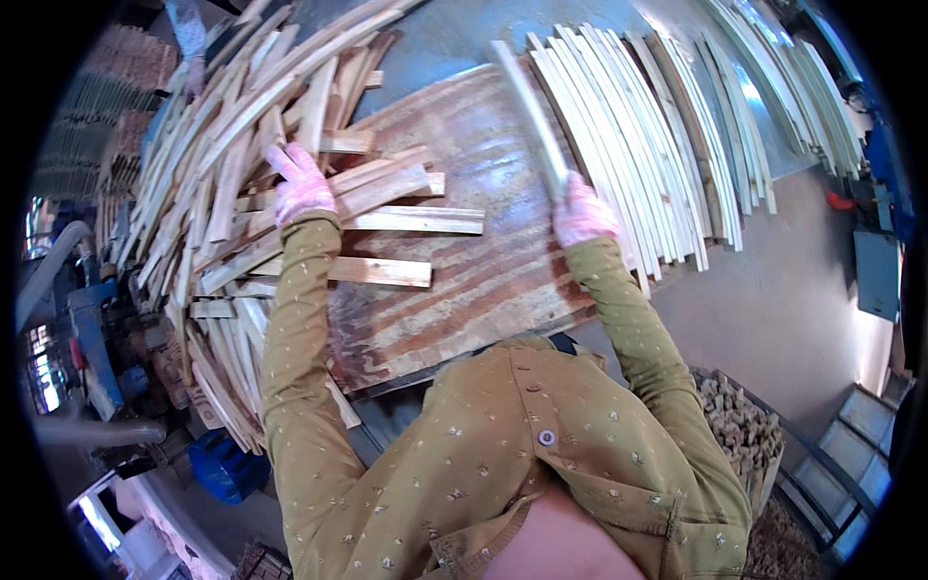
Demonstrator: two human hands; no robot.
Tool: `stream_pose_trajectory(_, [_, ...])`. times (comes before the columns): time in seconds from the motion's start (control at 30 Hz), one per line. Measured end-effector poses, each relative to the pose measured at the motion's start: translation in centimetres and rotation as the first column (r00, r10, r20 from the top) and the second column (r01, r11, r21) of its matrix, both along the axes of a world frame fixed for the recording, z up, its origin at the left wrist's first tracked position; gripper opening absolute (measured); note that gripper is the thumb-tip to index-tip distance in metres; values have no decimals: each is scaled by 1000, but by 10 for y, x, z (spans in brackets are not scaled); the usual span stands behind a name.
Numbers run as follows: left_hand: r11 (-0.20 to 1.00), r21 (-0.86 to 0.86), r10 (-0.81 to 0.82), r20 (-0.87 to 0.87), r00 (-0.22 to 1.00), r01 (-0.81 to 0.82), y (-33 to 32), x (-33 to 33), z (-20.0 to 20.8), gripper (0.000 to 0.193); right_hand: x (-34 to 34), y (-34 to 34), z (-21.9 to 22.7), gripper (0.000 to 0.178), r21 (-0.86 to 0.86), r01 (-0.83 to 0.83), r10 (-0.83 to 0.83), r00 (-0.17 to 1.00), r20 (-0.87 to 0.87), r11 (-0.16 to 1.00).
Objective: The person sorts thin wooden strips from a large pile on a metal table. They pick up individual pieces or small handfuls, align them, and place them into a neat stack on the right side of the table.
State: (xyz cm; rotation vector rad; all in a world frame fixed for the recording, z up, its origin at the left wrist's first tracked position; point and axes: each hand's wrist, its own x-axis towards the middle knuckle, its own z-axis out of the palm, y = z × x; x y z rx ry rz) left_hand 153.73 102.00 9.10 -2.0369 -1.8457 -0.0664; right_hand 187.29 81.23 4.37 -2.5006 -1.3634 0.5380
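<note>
My left hand (305, 184), in a pink patterned glove, reaches over a jumbled pile of wooden slats (227, 159) on the left. Its fingers are stretched out and apart, against the slats near the pile's right side. My right hand (585, 211), gloved the same way, is closed around the near end of a pale wooden strip (532, 111). That strip points away from me and stands just left of a row of strips (619, 135) laid side by side. A few slat ends (416, 220) stick out from the pile toward the middle.
A worn wooden board (454, 290) lies between pile and row. More strips (797, 92) lie at the far right. A container of small wood offcuts (739, 425) stands below right, beside a metal frame (851, 445). A blue object (227, 467) sits below the pile.
</note>
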Motion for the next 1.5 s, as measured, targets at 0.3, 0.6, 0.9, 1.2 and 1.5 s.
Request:
stream_pose_trajectory(0.3, [564, -177, 826, 111, -553, 806, -205, 93, 6, 37, -21, 9, -42, 62, 484, 283, 152, 718, -679, 828])
stream_pose_trajectory(0.6, [941, -109, -303, 147, 941, 320, -101, -30, 12, 80, -37, 22, 21, 73, -93, 24, -37, 990, -136, 995])
stream_pose_trajectory(0.9, [815, -576, -218, -200, 955, 65, -9, -142, -5, 59, -11, 4, 7, 64, 401, -319, 163, 912, 377, 858])
stream_pose_trajectory(1.2, [656, -253, 311, 949, 51, 711, -79, 49, 67, 41, -135, 15, 34, 66, 199, -119, 191, -70, -979, 973])
stream_pose_trajectory(1.5, [879, -384, -324, -46, 945, 283, 19, -119, -26, 63, -48, 9, 5, 73, -219, -7, -65, 946, -319, 976])
